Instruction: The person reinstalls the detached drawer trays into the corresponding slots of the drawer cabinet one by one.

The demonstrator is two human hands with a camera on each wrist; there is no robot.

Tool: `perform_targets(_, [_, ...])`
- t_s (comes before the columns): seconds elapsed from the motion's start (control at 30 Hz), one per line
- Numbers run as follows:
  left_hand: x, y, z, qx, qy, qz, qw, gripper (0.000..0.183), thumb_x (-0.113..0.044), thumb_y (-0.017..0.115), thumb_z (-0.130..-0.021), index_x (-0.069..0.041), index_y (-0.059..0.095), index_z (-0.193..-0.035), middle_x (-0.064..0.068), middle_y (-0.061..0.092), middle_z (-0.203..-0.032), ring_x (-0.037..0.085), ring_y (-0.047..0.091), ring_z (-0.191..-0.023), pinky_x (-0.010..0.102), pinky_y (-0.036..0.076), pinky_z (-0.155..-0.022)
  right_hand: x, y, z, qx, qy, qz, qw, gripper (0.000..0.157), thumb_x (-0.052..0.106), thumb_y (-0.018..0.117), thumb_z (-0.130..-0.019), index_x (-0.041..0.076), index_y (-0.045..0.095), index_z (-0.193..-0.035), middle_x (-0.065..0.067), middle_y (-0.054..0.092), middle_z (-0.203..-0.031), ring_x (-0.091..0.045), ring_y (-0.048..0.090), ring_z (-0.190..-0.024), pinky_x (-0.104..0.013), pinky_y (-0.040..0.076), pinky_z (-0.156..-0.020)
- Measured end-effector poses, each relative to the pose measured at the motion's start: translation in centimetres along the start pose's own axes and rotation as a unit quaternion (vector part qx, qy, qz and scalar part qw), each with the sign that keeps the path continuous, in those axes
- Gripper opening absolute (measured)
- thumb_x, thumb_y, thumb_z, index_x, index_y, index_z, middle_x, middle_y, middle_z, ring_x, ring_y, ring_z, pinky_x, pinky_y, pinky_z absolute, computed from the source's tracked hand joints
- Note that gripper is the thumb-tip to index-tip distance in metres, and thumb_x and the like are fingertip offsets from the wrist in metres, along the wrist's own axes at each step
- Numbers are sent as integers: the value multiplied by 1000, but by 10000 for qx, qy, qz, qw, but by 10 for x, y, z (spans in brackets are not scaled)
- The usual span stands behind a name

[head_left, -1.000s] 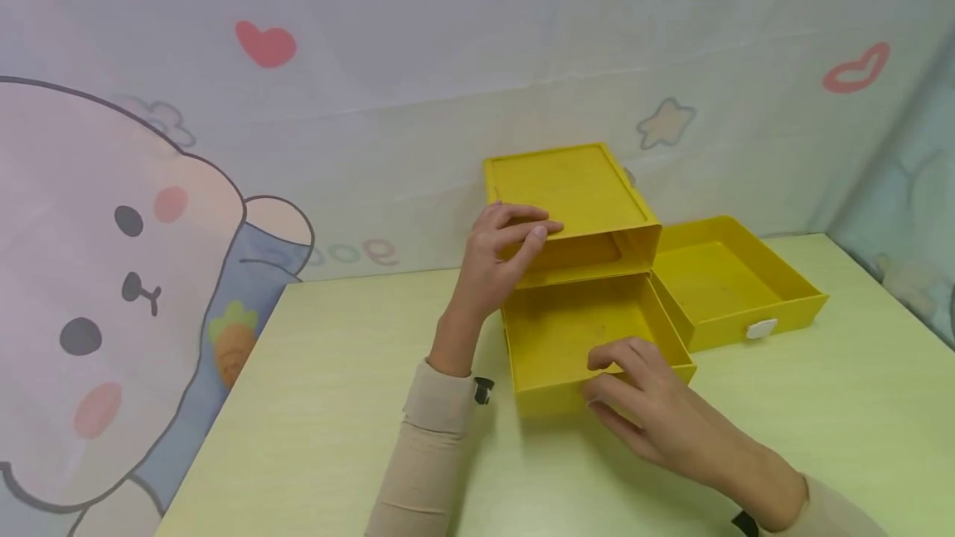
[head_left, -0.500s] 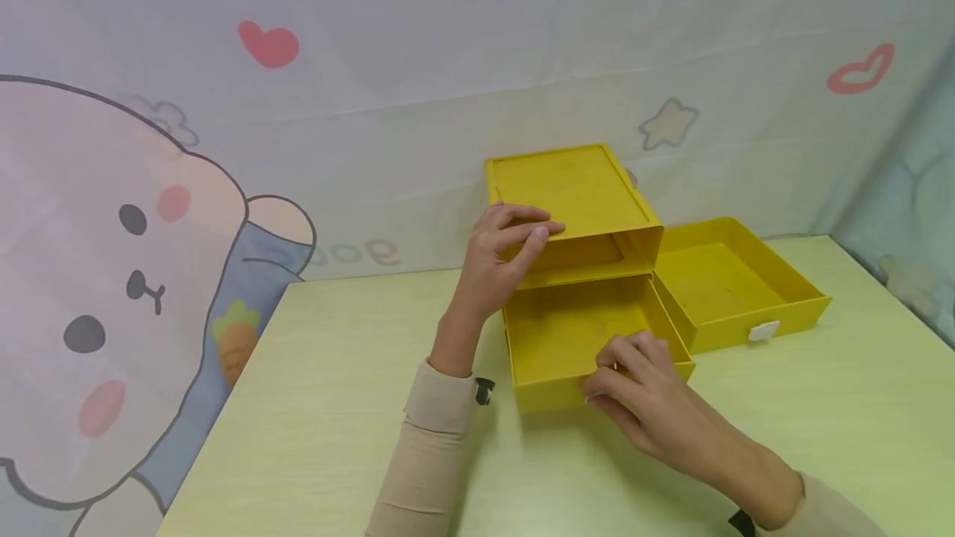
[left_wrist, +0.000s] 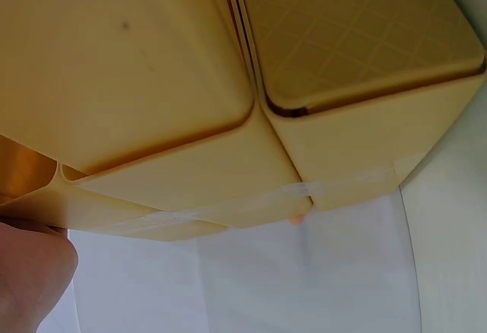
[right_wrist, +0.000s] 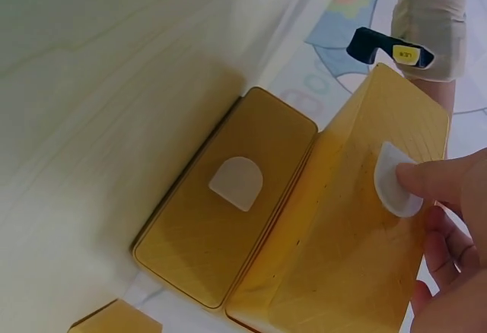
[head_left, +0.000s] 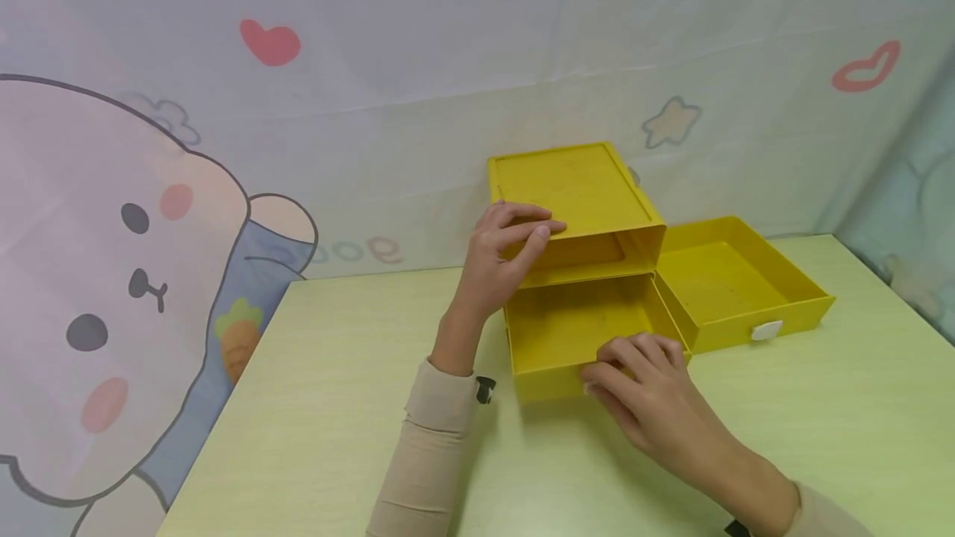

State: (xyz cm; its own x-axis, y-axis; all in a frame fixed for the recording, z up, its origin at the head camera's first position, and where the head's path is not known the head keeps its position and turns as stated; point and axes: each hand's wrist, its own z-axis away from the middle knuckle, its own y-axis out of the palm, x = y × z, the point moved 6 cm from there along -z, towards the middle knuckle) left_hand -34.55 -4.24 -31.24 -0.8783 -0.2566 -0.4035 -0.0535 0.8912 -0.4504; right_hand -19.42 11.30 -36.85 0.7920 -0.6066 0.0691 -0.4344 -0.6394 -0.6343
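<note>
A yellow drawer cabinet (head_left: pixel 570 182) stands on the table with its top compartment hollow. My left hand (head_left: pixel 492 263) rests on its front left top edge, fingers lying relaxed along the panel. Below that compartment a yellow drawer (head_left: pixel 545 386) juts out toward me, nothing seen inside. My right hand (head_left: pixel 656 396) pinches its front wall, fingers curled over the rim. In the right wrist view the thumb presses the drawer's white handle (right_wrist: pixel 392 198). Under it sits a lower drawer (right_wrist: pixel 202 253), pushed in flush. Cabinet side walls (left_wrist: pixel 213 177) fill much of the left wrist view.
A separate yellow drawer (head_left: pixel 802 315) with a white handle (head_left: pixel 766 331) lies on the table, right of the cabinet and close against it. Behind the pale table (head_left: pixel 358 388) hangs a printed curtain (head_left: pixel 418 65). Another curtain borders the right side.
The right fingers have closed over the drawer's front rim, and the drawer has slid a little inward, away from me. The left hand stays put on the cabinet.
</note>
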Motion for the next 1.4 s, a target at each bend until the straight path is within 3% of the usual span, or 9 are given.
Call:
perform_targets(0.43, [0, 0, 0, 19, -116, -3, 9999, 23, -21, 55, -101, -17, 76, -108, -1, 64, -116, 14, 50, -115, 34, 38, -100, -6, 4, 1, -23, 135, 93, 9999, 40, 37, 36, -107, 15, 69, -104, 1, 58, -99, -24, 48, -89, -39, 30, -80])
perform_targets(0.67, [-1, 0, 0, 29, -40, -37, 10000, 23, -20, 55, -101, -16, 76, -109, 1, 64, -116, 15, 51, -113, 34, 38, -101, -11, 8, 4, 338, 422, 346, 9979, 47, 40, 28, -107, 16, 68, -110, 2, 59, -105, -23, 47, -92, -47, 29, -88])
perform_targets(0.83, [-1, 0, 2, 25, -80, -80, 9999, 24, -23, 55, -101, -16, 76, -109, 1, 64, -116, 15, 51, -114, 34, 38, -100, -14, 13, 7, 580, 484, 587, 9954, 50, 35, 21, -108, 14, 65, -121, -3, 59, -118, -26, 50, -107, -50, 28, -99])
perform_targets(0.97, [-1, 1, 2, 30, -74, -98, 9999, 24, -24, 54, -101, -16, 76, -109, 1, 64, -116, 14, 50, -114, 34, 38, -100, -18, 16, 11, 766, 530, 518, 9943, 35, 19, 43, -102, 12, 59, -132, -8, 54, -131, -28, 47, -119, -52, 25, -105])
perform_targets(1.07, [0, 1, 1, 17, -36, -94, 9999, 23, -22, 55, -101, -16, 76, -109, 0, 64, -116, 15, 51, -114, 34, 38, -100, -20, 19, 13, 883, 590, 448, 9933, 51, 9, 56, -88, 13, 54, -139, -9, 50, -137, -28, 44, -125, -53, 23, -108])
perform_targets(1.27, [-4, 1, 0, -42, 2, -64, 10000, 21, -13, 58, -99, -12, 76, -108, 5, 65, -115, 21, 53, -113, 36, 39, -98, -22, 23, 16, 1264, 788, 667, 9866, 65, 11, 63, -85, 15, 45, -147, -8, 45, -146, -27, 37, -136, -55, 19, -112])
perform_targets(1.4, [-18, -3, -3, -83, 40, 14, 10000, 19, -5, 58, -97, -4, 75, -105, 14, 65, -112, 30, 54, -109, 40, 40, -96, -21, 24, 17, 1330, 784, 737, 9853, 71, 11, 67, -83, 14, 41, -149, -8, 43, -149, -27, 34, -139, -57, 19, -112])
